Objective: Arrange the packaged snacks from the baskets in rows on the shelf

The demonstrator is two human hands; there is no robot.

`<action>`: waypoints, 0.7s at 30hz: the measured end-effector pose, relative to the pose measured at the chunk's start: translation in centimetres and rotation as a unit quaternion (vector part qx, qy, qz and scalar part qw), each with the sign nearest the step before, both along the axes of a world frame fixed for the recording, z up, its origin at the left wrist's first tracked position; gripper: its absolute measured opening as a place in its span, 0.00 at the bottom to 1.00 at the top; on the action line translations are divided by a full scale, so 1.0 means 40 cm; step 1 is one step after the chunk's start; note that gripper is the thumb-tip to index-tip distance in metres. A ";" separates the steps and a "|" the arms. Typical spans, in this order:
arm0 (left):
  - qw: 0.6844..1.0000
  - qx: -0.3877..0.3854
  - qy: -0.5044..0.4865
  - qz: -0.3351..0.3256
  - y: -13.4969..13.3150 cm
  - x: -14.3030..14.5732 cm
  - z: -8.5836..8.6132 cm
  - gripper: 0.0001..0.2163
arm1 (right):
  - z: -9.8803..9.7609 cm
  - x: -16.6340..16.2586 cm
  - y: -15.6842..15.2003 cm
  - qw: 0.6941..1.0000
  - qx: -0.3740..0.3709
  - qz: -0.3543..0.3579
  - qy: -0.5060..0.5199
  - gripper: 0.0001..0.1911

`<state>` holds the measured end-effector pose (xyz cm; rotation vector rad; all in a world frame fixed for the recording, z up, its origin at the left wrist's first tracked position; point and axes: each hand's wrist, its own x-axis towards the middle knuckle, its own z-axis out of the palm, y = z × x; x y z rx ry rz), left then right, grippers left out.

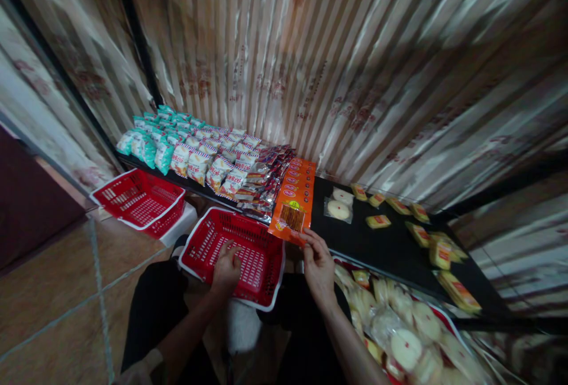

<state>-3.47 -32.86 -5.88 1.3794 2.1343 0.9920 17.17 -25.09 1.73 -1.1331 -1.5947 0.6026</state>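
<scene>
My right hand pinches the lower right corner of an orange snack packet. The packet lies at the front of a column of orange packets on the black shelf. My left hand is over a red plastic basket with a white rim, its fingers curled and nothing visible in them. Left of the orange column are dark, shiny snack packets, then white packets with striped edges.
Teal packets fill the shelf's left end. Round white packs and yellow packs lie on the black shelf. Another red basket stands on the left. A filled basket is at lower right. Striped sheeting hangs behind.
</scene>
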 end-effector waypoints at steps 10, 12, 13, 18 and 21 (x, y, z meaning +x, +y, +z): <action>0.995 0.098 -0.018 -0.020 0.111 -0.073 0.033 0.18 | 0.116 -0.153 0.078 0.989 0.096 0.031 -0.109 0.13; 0.993 0.113 -0.024 -0.023 0.127 -0.095 0.043 0.18 | 0.137 -0.210 0.120 0.978 0.123 0.049 -0.158 0.14; 0.992 0.120 -0.025 -0.025 0.134 -0.107 0.049 0.18 | 0.146 -0.242 0.147 0.972 0.135 0.062 -0.180 0.14; 0.992 0.122 -0.018 -0.031 0.173 -0.175 0.074 0.17 | 0.177 -0.405 0.319 0.950 0.148 0.096 -0.256 0.11; 0.993 0.114 -0.016 -0.037 0.200 -0.216 0.078 0.16 | 0.178 -0.465 0.407 0.930 0.146 0.094 -0.324 0.08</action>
